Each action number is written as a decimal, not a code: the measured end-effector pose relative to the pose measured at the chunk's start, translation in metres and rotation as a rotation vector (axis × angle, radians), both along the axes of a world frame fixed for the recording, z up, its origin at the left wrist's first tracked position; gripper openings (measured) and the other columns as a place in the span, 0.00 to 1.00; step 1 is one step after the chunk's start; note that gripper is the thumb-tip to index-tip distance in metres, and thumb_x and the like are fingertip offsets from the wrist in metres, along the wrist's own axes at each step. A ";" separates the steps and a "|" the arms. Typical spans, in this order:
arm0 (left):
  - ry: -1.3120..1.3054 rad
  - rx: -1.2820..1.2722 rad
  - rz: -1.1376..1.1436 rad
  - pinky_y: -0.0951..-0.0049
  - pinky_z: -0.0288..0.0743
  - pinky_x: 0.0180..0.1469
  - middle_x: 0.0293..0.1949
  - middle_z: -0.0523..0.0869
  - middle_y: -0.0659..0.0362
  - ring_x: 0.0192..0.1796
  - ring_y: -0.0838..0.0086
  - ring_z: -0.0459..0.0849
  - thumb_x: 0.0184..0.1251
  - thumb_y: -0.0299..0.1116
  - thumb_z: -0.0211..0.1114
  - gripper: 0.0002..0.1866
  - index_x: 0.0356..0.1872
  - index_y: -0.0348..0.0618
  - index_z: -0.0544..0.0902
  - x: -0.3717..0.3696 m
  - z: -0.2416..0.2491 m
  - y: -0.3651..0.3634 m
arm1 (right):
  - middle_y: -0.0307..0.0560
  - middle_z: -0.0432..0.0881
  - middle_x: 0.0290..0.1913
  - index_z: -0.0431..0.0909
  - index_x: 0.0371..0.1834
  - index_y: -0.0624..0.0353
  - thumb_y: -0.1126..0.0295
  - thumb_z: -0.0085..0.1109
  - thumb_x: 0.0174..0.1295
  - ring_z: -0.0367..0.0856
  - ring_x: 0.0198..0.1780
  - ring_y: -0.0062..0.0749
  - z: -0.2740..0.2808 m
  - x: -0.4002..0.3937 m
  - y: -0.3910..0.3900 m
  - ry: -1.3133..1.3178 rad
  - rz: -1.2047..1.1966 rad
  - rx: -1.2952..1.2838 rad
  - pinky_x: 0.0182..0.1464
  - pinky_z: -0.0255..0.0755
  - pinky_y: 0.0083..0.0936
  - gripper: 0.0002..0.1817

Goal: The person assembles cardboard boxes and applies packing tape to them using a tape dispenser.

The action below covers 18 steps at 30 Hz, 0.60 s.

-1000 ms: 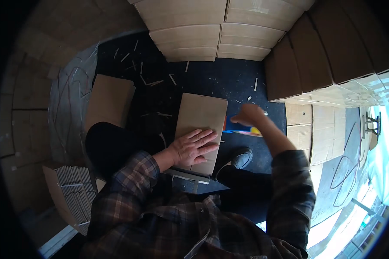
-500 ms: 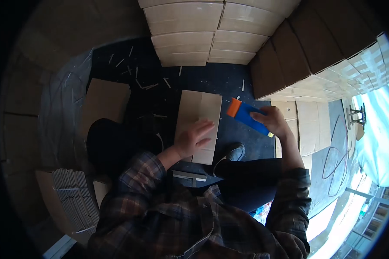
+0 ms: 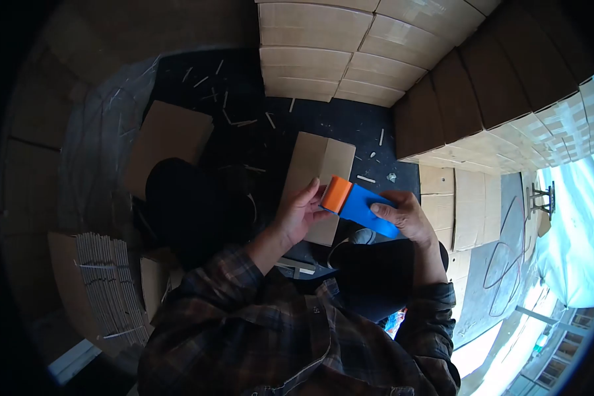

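My right hand [image 3: 406, 214] is closed around the blue body of a packing tape dispenser [image 3: 369, 210]. Its orange end points left toward my left hand [image 3: 298, 216], and a serrated edge shows there. The thumb and fingers of my left hand are spread, with the fingertips right at that orange end. Below both hands a closed cardboard box [image 3: 318, 158] rests on the dark floor, partly covered by the left hand and the dispenser.
Stacked cartons [image 3: 313, 39] form a wall ahead, and more cartons [image 3: 482, 86] line the right. A cardboard piece [image 3: 175, 135] lies at the left, near a tied bundle of flat cardboard [image 3: 112, 284]. Thin scraps litter the dark floor [image 3: 244, 142].
My left hand has lifted off the box top and turned toward the dispenser. The right hand has brought the dispenser lower and nearer to it. The view has shifted slightly.
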State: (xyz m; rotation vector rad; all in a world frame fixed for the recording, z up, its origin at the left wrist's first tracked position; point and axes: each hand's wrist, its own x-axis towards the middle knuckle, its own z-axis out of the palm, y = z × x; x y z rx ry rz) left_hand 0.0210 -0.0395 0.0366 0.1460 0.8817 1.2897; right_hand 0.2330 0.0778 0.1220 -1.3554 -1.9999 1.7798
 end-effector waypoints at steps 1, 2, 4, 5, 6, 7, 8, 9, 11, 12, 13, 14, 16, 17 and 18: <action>-0.028 -0.019 -0.013 0.66 0.75 0.55 0.48 0.84 0.60 0.54 0.76 0.81 0.72 0.54 0.56 0.25 0.54 0.43 0.79 -0.002 -0.005 0.001 | 0.51 0.86 0.34 0.84 0.44 0.69 0.45 0.73 0.51 0.84 0.35 0.31 -0.001 -0.002 0.000 0.003 0.005 -0.002 0.41 0.77 0.24 0.33; -0.026 -0.021 -0.009 0.66 0.75 0.55 0.48 0.84 0.60 0.54 0.76 0.81 0.72 0.54 0.56 0.25 0.54 0.43 0.79 -0.001 -0.010 0.003 | 0.52 0.86 0.34 0.84 0.45 0.69 0.45 0.72 0.51 0.84 0.35 0.32 -0.002 -0.004 0.001 0.002 0.025 -0.004 0.41 0.77 0.25 0.34; 0.005 -0.097 0.057 0.69 0.77 0.50 0.45 0.85 0.61 0.50 0.77 0.83 0.71 0.48 0.60 0.20 0.51 0.43 0.81 0.004 -0.013 0.007 | 0.53 0.86 0.35 0.84 0.45 0.69 0.44 0.72 0.52 0.85 0.36 0.33 -0.004 -0.008 0.000 0.000 0.046 -0.010 0.41 0.78 0.25 0.34; 0.004 -0.099 0.061 0.69 0.77 0.50 0.45 0.85 0.61 0.50 0.77 0.83 0.71 0.48 0.60 0.20 0.51 0.43 0.81 0.005 -0.015 0.006 | 0.54 0.86 0.36 0.84 0.45 0.69 0.44 0.71 0.52 0.85 0.36 0.34 -0.004 -0.011 0.000 -0.024 0.058 0.012 0.42 0.78 0.26 0.34; 0.088 -0.134 0.134 0.72 0.78 0.47 0.43 0.85 0.61 0.46 0.77 0.84 0.71 0.45 0.61 0.17 0.49 0.43 0.82 0.006 -0.016 0.004 | 0.54 0.87 0.36 0.84 0.46 0.68 0.44 0.71 0.53 0.86 0.37 0.35 -0.005 -0.014 -0.001 -0.047 0.069 0.031 0.42 0.79 0.26 0.34; 0.172 -0.171 0.206 0.74 0.79 0.44 0.40 0.86 0.60 0.42 0.77 0.85 0.71 0.42 0.62 0.15 0.47 0.42 0.83 0.007 -0.017 0.002 | 0.54 0.87 0.36 0.84 0.46 0.68 0.44 0.71 0.53 0.86 0.37 0.35 -0.004 -0.018 -0.003 -0.049 0.071 0.025 0.42 0.79 0.26 0.34; 0.170 -0.178 0.209 0.74 0.79 0.44 0.40 0.86 0.60 0.42 0.77 0.85 0.71 0.42 0.62 0.15 0.47 0.42 0.83 0.006 -0.019 0.000 | 0.54 0.87 0.37 0.84 0.46 0.68 0.43 0.70 0.53 0.86 0.37 0.36 -0.003 -0.022 -0.004 -0.085 0.103 0.032 0.42 0.79 0.27 0.34; 0.263 -0.170 0.253 0.77 0.78 0.42 0.37 0.86 0.61 0.39 0.77 0.85 0.70 0.40 0.63 0.13 0.45 0.42 0.84 0.003 -0.021 -0.003 | 0.54 0.87 0.37 0.84 0.46 0.67 0.42 0.69 0.54 0.86 0.37 0.37 -0.002 -0.026 -0.004 -0.120 0.136 0.039 0.42 0.79 0.27 0.34; 0.359 -0.169 0.298 0.79 0.78 0.40 0.34 0.86 0.61 0.36 0.78 0.85 0.70 0.38 0.64 0.11 0.43 0.41 0.84 -0.010 -0.026 -0.011 | 0.53 0.87 0.37 0.84 0.46 0.66 0.42 0.68 0.54 0.86 0.37 0.37 -0.001 -0.033 -0.006 -0.170 0.165 0.042 0.42 0.79 0.27 0.34; 0.421 -0.215 0.308 0.79 0.77 0.39 0.32 0.85 0.61 0.34 0.78 0.84 0.69 0.38 0.64 0.11 0.40 0.41 0.85 -0.022 -0.025 -0.015 | 0.53 0.87 0.37 0.84 0.46 0.65 0.41 0.67 0.54 0.86 0.37 0.36 -0.001 -0.035 -0.008 -0.220 0.190 0.052 0.43 0.79 0.26 0.34; 0.484 -0.259 0.321 0.79 0.77 0.38 0.29 0.85 0.62 0.33 0.79 0.84 0.69 0.38 0.65 0.10 0.37 0.41 0.85 -0.034 -0.025 -0.019 | 0.53 0.87 0.37 0.84 0.46 0.65 0.41 0.67 0.54 0.86 0.37 0.36 0.000 -0.036 -0.008 -0.217 0.195 0.048 0.43 0.79 0.26 0.34; 0.486 -0.265 0.327 0.79 0.77 0.38 0.29 0.85 0.62 0.33 0.79 0.84 0.69 0.38 0.65 0.10 0.37 0.41 0.85 -0.043 -0.033 -0.023 | 0.53 0.87 0.37 0.84 0.46 0.65 0.41 0.66 0.55 0.86 0.37 0.36 0.002 -0.036 -0.007 -0.251 0.218 0.071 0.43 0.79 0.26 0.33; 0.520 -0.288 0.433 0.80 0.75 0.36 0.28 0.84 0.63 0.32 0.80 0.83 0.69 0.37 0.64 0.10 0.36 0.41 0.84 -0.054 -0.052 -0.031 | 0.54 0.87 0.37 0.85 0.46 0.65 0.41 0.66 0.56 0.86 0.37 0.36 0.004 -0.039 -0.010 -0.286 0.243 0.085 0.43 0.79 0.26 0.33; 0.556 -0.331 0.445 0.79 0.74 0.36 0.27 0.84 0.64 0.32 0.81 0.82 0.69 0.36 0.63 0.09 0.35 0.41 0.84 -0.054 -0.058 -0.035 | 0.54 0.87 0.37 0.85 0.46 0.65 0.42 0.65 0.57 0.86 0.36 0.36 0.005 -0.043 -0.012 -0.356 0.259 0.074 0.43 0.79 0.26 0.32; 0.556 -0.337 0.445 0.79 0.74 0.36 0.27 0.84 0.64 0.32 0.81 0.82 0.69 0.36 0.63 0.09 0.35 0.41 0.84 -0.053 -0.065 -0.038 | 0.54 0.86 0.36 0.85 0.45 0.65 0.43 0.65 0.58 0.87 0.36 0.36 0.005 -0.046 -0.014 -0.428 0.276 0.065 0.43 0.80 0.26 0.31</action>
